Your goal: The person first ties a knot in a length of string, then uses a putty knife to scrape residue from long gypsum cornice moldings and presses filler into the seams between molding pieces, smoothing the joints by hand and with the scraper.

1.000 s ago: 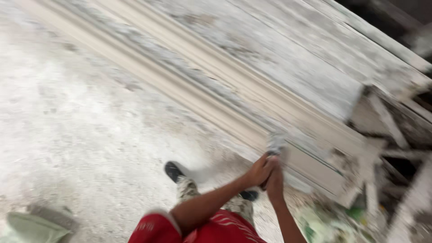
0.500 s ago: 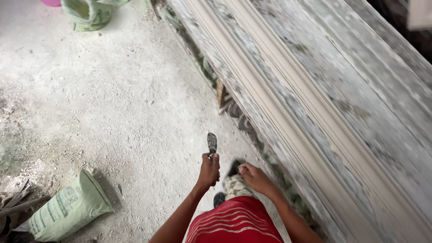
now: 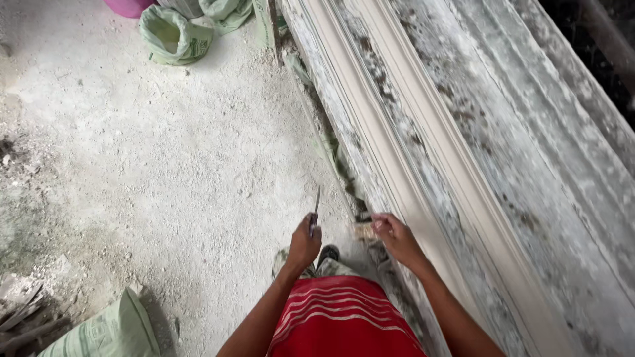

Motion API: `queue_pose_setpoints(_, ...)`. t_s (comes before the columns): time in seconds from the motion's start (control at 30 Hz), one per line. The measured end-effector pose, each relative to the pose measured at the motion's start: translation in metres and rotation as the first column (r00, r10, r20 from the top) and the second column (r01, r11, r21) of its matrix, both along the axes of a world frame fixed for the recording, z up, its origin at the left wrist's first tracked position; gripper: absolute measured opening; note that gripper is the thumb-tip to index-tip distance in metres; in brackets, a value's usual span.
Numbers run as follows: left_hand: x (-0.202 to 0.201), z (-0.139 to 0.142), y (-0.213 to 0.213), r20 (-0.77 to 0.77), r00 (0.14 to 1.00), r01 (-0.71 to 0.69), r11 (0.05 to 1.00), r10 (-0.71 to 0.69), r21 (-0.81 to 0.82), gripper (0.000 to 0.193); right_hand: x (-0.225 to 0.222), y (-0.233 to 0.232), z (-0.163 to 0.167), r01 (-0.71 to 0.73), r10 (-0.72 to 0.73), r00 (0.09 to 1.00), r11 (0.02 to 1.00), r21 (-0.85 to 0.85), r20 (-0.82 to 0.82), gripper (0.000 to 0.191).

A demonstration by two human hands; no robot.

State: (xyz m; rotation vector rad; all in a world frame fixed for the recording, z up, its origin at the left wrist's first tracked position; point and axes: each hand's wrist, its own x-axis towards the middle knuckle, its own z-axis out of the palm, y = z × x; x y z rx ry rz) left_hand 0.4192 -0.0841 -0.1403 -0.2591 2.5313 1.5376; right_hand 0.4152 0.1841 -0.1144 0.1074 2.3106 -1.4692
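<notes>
- The long moulded plaster cornice (image 3: 423, 172) runs along the tabletop (image 3: 529, 132) on the person's right, from the near edge up to the top of the view; its ribbed profile looks pale and dusty.
- The dusty floor (image 3: 165, 172) takes up the left half, with a green woven sack (image 3: 106, 330) at the lower left and another green sack (image 3: 169, 36) near the top.
- The right hand (image 3: 397, 238) is out at the near edge of the cornice, fingers pinched on a small pale scrap (image 3: 364, 230), perhaps fibre or plaster; what it is cannot be told.
- The left hand (image 3: 304, 243) is wrapped in a closed grip around the handle of a thin blade (image 3: 316, 201), which points up and away, clear of the cornice.
- By the look of it, the work stands at trimming or cleaning the cornice edge; bringing the blade across to the edge beside the right hand would call for a steady, shallow angle.
</notes>
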Motion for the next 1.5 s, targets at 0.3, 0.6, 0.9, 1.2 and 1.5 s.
queue_pose_setpoints(0.3, -0.321, 0.027, -0.001, -0.411, 0.912, 0.056, 0.985, 0.017, 0.165, 0.058, -0.257, -0.064, 0.016, 0.107, 0.103, 0.867, 0.917, 0.384, -0.488, 0.035)
queue_pose_setpoints(0.6, -0.433, 0.064, 0.019, 0.068, 0.990, 0.125, 0.992, -0.125, 0.002, 0.069, -0.373, -0.110, 0.007, 0.197, 0.241, 0.835, 0.709, 0.677, -0.495, 0.047)
queue_pose_setpoints(0.9, -0.564, 0.040, -0.030, 0.046, 0.996, 0.086, 0.981, -0.080, -0.174, 0.061, -0.355, -0.108, -0.008, 0.214, 0.165, 0.876, 0.708, 0.673, -0.453, 0.044)
queue_pose_setpoints(1.2, -0.589, 0.006, -0.047, -0.242, 0.957, 0.101, 0.968, -0.158, -0.231, 0.055, -0.350, -0.112, -0.015, 0.254, 0.142, 0.875, 0.677, 0.690, -0.462, 0.046)
queue_pose_setpoints(1.5, -0.639, 0.042, -0.094, 0.038, 0.993, 0.115, 0.977, -0.109, -0.181, 0.042, -0.355, -0.116, -0.016, 0.238, 0.118, 0.895, 0.690, 0.684, -0.430, 0.045)
